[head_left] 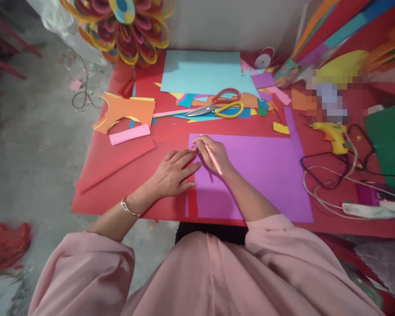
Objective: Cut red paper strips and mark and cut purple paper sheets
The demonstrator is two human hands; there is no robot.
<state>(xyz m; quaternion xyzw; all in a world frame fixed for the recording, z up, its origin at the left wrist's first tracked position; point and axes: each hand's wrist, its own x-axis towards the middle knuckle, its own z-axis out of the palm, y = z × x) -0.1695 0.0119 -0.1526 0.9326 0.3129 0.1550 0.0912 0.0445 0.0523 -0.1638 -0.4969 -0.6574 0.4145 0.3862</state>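
A purple sheet (263, 175) lies flat on the red tabletop (125, 175). My right hand (212, 153) rests over its upper left corner, fingers pinched around a pink pencil (214, 161) whose tip points away from me. Close beside it, my left hand (176, 173) lies flat with fingers spread, pressing on a narrow red strip (192, 204) that runs along the sheet's left edge. Part of that strip is hidden under the left fingers. The pencil's tip is too blurred to tell whether it touches the sheet.
Scissors (213, 109) with red and yellow handles lie on coloured scraps beyond the purple sheet. Behind them is a light blue sheet (200, 70). An orange cut-out (134, 112) lies left; a yellow glue gun (332, 134), cables and a power strip (365, 210) lie right.
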